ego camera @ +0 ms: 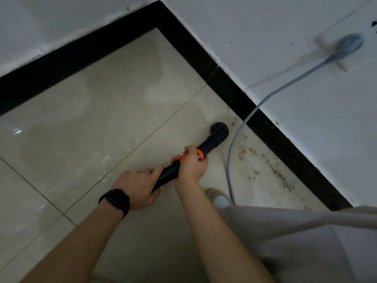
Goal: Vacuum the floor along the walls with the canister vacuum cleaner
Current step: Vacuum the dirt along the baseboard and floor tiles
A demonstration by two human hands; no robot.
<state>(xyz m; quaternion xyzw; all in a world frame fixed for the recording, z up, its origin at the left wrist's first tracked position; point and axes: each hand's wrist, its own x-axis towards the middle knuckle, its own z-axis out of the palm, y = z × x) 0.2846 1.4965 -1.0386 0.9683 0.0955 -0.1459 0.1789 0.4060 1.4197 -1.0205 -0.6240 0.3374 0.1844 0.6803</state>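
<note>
I see the fingers (189, 149) of the right hand (191, 165) curled tight around the black vacuum tube (169, 173), just at its orange collar (200, 155). The left hand (138, 188) grips the same tube lower, near its back end, and its fingers are wrapped around it too; one of them carries a ring (151, 169). On the left wrist sits a black watch (116, 201).

The tube runs forward and to the right, down to the floor (102, 119), where the black nozzle (219, 129) rests on the pale tile near the black skirting (271, 127) of the right wall (285, 37). Just beside the nozzle a grey cord (231, 154) comes down from a plug (349, 42) on this wall. Between cord and skirting lies scattered dark dirt (265, 162). A light shoe (218, 196) stands near the cord.
</note>
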